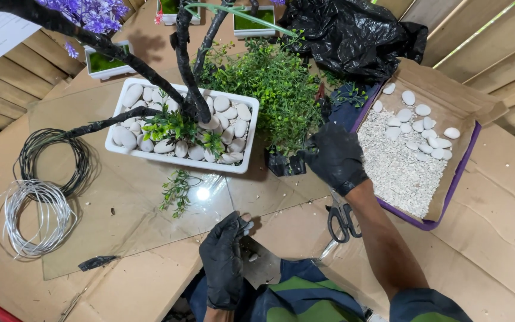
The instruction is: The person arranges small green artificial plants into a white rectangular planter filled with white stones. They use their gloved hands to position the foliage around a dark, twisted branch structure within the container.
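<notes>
A white rectangular planter (pixel 247 143) holds white pebbles, small green sprigs and a dark wrapped artificial tree trunk (pixel 185 65) with purple blossoms. To its right stands a bushy green artificial plant (pixel 275 83) in a small black pot (pixel 282 165). My right hand (pixel 334 156), in a black glove, grips that plant at its base beside the pot. My left hand (pixel 223 261), also gloved, rests near the table's front edge with fingers curled around something small; what it is I cannot make out.
A purple-edged cardboard tray (pixel 448 197) of white gravel and pebbles lies at right, a black plastic bag (pixel 347 36) behind it. Scissors (pixel 342 219) lie under my right forearm. Coils of black wire (pixel 55 158) and silver wire (pixel 34 214) sit left. A loose green sprig (pixel 177 192) lies in front of the planter.
</notes>
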